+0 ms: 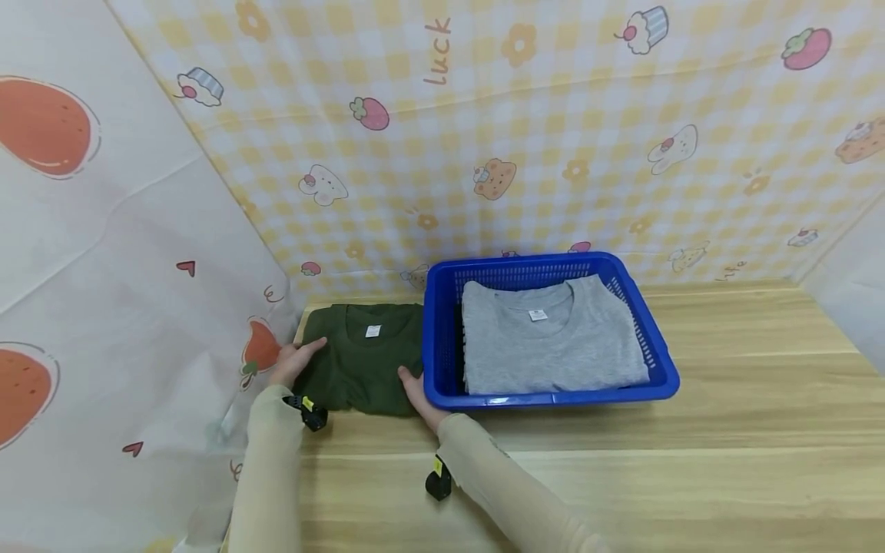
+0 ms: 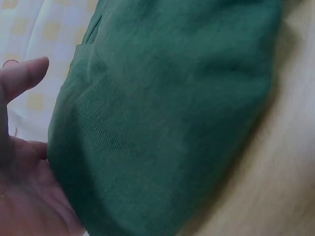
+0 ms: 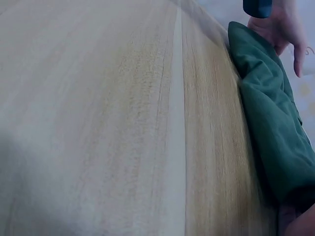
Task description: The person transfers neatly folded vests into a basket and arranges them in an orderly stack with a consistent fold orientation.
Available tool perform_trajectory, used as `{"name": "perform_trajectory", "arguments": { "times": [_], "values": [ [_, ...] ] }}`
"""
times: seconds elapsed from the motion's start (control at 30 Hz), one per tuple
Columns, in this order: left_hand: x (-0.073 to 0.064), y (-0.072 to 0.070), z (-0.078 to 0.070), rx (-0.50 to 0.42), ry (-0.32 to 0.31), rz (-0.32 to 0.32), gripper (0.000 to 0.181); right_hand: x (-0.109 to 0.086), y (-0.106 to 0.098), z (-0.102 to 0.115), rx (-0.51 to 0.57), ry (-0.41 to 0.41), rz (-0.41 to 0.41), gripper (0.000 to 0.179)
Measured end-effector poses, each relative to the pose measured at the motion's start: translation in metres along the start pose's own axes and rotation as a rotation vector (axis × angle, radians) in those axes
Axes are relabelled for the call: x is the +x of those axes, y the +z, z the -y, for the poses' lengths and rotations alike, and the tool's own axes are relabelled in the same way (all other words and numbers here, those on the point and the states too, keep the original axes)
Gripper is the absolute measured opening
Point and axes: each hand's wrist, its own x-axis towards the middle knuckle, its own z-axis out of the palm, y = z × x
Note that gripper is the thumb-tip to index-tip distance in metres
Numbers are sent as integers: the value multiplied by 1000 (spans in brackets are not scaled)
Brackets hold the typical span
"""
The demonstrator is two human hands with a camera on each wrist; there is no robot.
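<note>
A folded dark green T-shirt (image 1: 362, 372) with a white neck label lies at the table's back left, beside the blue basket. At its left edge is my left hand (image 1: 293, 362). In the left wrist view that hand's thumb (image 2: 24, 76) stands straight and apart from the cloth, while the palm and fingers lie along the shirt's side. My right hand (image 1: 420, 398) is at the shirt's right edge, between shirt and basket, its thumb over the cloth and its other fingers hidden. The right wrist view catches only a bit of it in the lower corner.
The blue plastic basket (image 1: 553, 399) stands close against the right hand and holds a folded grey T-shirt (image 1: 546, 349). Patterned cloth walls (image 1: 442, 223) rise behind and to the left of the wood-grain table (image 1: 733, 399), which extends to the right.
</note>
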Motion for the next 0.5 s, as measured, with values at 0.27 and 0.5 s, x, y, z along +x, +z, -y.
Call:
{"name": "perform_trajectory", "arguments": {
  "times": [0.27,0.5],
  "values": [
    [-12,-3,5,5,-19,67,96,-8,-15,8,7,1,55,100],
    [-16,-5,8,47,11,90,103,-10,-7,5,6,-53,46,100]
  ]
}}
